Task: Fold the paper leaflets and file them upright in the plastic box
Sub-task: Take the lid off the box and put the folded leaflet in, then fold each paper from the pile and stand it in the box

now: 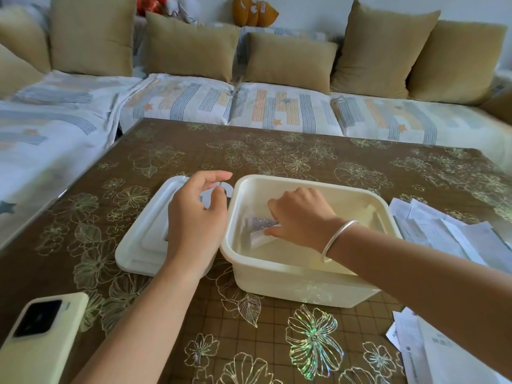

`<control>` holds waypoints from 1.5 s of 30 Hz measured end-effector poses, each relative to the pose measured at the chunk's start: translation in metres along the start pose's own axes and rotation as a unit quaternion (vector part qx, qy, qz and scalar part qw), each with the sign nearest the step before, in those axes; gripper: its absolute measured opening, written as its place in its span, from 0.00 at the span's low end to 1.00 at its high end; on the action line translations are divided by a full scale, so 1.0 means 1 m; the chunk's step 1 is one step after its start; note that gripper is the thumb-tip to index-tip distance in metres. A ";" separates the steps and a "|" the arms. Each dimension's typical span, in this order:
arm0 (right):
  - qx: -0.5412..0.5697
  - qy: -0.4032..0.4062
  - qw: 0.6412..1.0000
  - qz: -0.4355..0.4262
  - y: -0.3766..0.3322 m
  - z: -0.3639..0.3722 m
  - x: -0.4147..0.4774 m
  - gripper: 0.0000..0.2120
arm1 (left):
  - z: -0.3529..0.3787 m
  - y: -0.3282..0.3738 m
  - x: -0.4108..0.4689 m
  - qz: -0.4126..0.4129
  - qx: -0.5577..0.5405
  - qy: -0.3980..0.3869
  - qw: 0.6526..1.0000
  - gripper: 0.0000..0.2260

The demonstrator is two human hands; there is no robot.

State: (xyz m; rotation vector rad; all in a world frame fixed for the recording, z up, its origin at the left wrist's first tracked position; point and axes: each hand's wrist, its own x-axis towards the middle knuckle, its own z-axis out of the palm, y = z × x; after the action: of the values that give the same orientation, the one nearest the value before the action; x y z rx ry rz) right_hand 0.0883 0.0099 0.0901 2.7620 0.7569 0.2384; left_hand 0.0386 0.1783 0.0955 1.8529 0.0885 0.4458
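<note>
Head view, desk asks: where is the leaflet, and what does it look like?

Caption writer: A folded leaflet (261, 226), white with a block of small dark print on its upper face, sits inside the cream plastic box (304, 285). It is tilted, close to the box's left wall. The right hand (302, 214) reaches into the box and pinches the leaflet between thumb and fingers. A silver bangle (336, 239) circles that wrist.

Desk: And the other hand?

Caption writer: The left hand (198, 214) is over the box's white lid (144, 245), which lies flat just left of the box. Its fingers are curled near the lid's round tab. Whether they grip the tab cannot be told.

Desk: More paper in shot?

Caption writer: Loose leaflets (443, 228) lie fanned on the table to the right of the box, some unfolded, with a second heap (432, 353) at the lower right edge.

Desk: Surface and room?

Caption writer: The table wears a brown cover (277, 151) printed with shiny outlined flowers. A phone in a pale yellow case (41, 336) lies camera side up at the near left corner. Behind the table runs a sofa (194, 103) draped in striped, star-patterned fabric, with tan cushions (291, 59) along its back and a mustard-coloured plush toy (255, 12) above them.
</note>
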 end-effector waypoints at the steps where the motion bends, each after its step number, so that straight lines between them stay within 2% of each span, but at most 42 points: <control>1: 0.001 -0.002 1.000 0.002 -0.001 0.000 0.000 0.20 | 0.000 0.000 -0.001 0.001 0.000 0.000 1.000 0.13; 11: 0.036 -0.016 0.999 0.025 0.006 -0.012 -0.009 0.24 | -0.002 0.013 -0.012 0.032 0.011 -0.004 0.999 0.13; 13: 0.058 -0.021 0.997 0.040 0.009 -0.017 -0.014 0.21 | 0.001 0.019 -0.017 0.047 0.009 -0.004 0.999 0.12; 16: 0.138 -0.004 0.986 0.094 0.022 -0.033 -0.028 0.11 | 0.009 0.029 -0.025 0.074 0.007 -0.007 0.997 0.12; 18: 0.222 0.038 0.963 0.145 0.040 -0.044 -0.047 0.05 | 0.019 0.037 -0.032 0.092 0.017 -0.015 0.995 0.12; 20: 0.290 0.119 0.927 0.204 0.065 -0.050 -0.075 0.04 | 0.033 0.044 -0.041 0.128 0.042 -0.015 0.991 0.11; 22: 0.313 0.192 0.888 0.276 0.093 -0.046 -0.108 0.03 | 0.047 0.051 -0.051 0.186 0.093 -0.008 0.978 0.11; 24: 0.284 0.232 0.855 0.366 0.123 -0.028 -0.146 0.03 | 0.062 0.052 -0.062 0.236 0.154 -0.022 0.959 0.09; 25: 0.264 0.229 0.841 0.412 0.136 -0.014 -0.163 0.04 | 0.067 0.051 -0.067 0.251 0.187 -0.033 0.949 0.08; 27: 0.238 0.176 0.825 0.481 0.156 0.019 -0.194 0.08 | 0.077 0.049 -0.079 0.266 0.240 -0.056 0.932 0.08; 29: 0.247 0.088 0.829 0.494 0.165 0.053 -0.215 0.14 | 0.085 0.048 -0.092 0.280 0.288 -0.079 0.912 0.11; 31: 0.251 0.001 0.834 0.492 0.166 0.079 -0.223 0.26 | 0.090 0.047 -0.103 0.286 0.337 -0.096 0.892 0.15; 33: 0.229 -0.058 0.827 0.511 0.169 0.097 -0.223 0.36 | 0.095 0.045 -0.109 0.277 0.364 -0.105 0.883 0.18; 35: 0.211 -0.093 0.822 0.520 0.171 0.109 -0.220 0.40 | 0.099 0.042 -0.111 0.259 0.380 -0.113 0.881 0.21; 37: 0.204 -0.114 0.822 0.519 0.174 0.117 -0.220 0.41 | 0.103 0.041 -0.110 0.257 0.389 -0.111 0.878 0.21; 40: 0.210 -0.103 0.819 0.524 0.174 0.120 -0.220 0.37 | 0.107 0.038 -0.105 0.269 0.390 -0.099 0.875 0.21; 43: 0.222 -0.061 0.814 0.534 0.167 0.118 -0.220 0.30 | 0.111 0.034 -0.097 0.277 0.396 -0.093 0.870 0.22; 45: 0.275 0.001 0.791 0.546 0.163 0.116 -0.221 0.22 | 0.113 0.033 -0.093 0.280 0.392 -0.086 0.872 0.21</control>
State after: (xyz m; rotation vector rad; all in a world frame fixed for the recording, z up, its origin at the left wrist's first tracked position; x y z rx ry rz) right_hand 0.0039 -0.2645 0.0095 3.3794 -1.0529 0.2421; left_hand -0.0136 0.0393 0.0731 2.7225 -0.4727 0.7083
